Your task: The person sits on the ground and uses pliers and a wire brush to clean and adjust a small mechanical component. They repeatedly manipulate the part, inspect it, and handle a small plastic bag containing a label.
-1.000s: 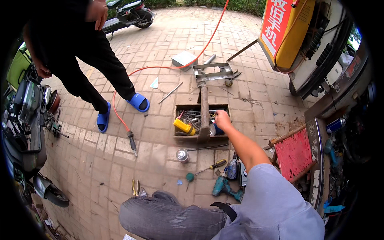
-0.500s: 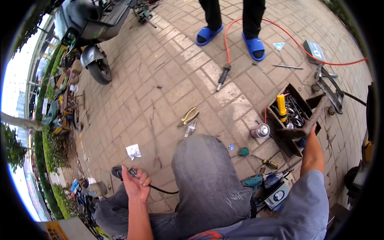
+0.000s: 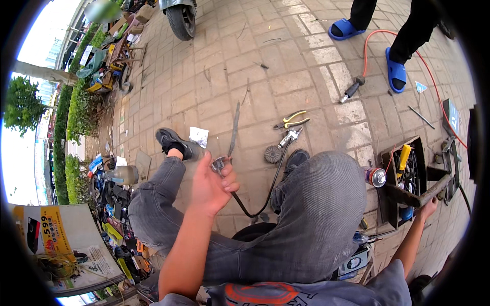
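Observation:
In front of my left thigh, my left hand (image 3: 213,184) is closed around a metal fitting (image 3: 219,164) on the end of a black hose (image 3: 250,214). The hose loops across the paving to a small metal tool (image 3: 290,136), beside a grey ribbed disc (image 3: 274,154). At the right, my right hand (image 3: 427,208) grips the near end of a worn open toolbox (image 3: 392,196); its fingertips are partly hidden. Inside the box lie a yellow-handled tool (image 3: 404,157) and several metal tools. Yellow-handled pliers (image 3: 293,120) rest just beyond the metal tool.
A spray can (image 3: 376,176) stands left of the toolbox. A person in blue slippers (image 3: 396,71) stands far right, near a red hose (image 3: 429,64) with a black-gripped end (image 3: 353,90). White paper (image 3: 199,136) lies by my shoe (image 3: 176,143). Clutter lines the left hedge.
My view has swung left, so the scene sits further right. The metal tool and ribbed disc now show past my knee. Both hands keep their holds.

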A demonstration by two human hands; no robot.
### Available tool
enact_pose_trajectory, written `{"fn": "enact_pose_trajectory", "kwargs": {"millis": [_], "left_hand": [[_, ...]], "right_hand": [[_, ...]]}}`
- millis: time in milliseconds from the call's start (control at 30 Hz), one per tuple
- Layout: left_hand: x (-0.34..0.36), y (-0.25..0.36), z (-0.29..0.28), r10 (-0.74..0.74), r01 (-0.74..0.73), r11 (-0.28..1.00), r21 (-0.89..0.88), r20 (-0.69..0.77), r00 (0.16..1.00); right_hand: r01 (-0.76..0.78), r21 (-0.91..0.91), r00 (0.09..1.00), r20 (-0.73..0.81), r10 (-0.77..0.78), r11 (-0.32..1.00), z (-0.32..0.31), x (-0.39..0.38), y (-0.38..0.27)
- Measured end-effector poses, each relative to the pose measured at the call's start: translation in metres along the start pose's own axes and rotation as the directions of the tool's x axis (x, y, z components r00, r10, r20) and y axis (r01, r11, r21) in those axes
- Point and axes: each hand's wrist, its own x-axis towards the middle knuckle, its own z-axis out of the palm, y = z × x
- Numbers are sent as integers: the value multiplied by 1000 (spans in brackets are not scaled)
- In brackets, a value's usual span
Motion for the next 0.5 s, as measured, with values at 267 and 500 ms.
{"fn": "enact_pose_trajectory", "kwargs": {"millis": [267,500], "left_hand": [[32,10,-50,49,-53,996,73,62,997],[38,37,-66,48,-50,998,38,61,997]], "right_hand": [[396,169,913,29,-406,903,128,-186,-295],[123,-197,895,445,-23,973,344,-161,-227]]}}
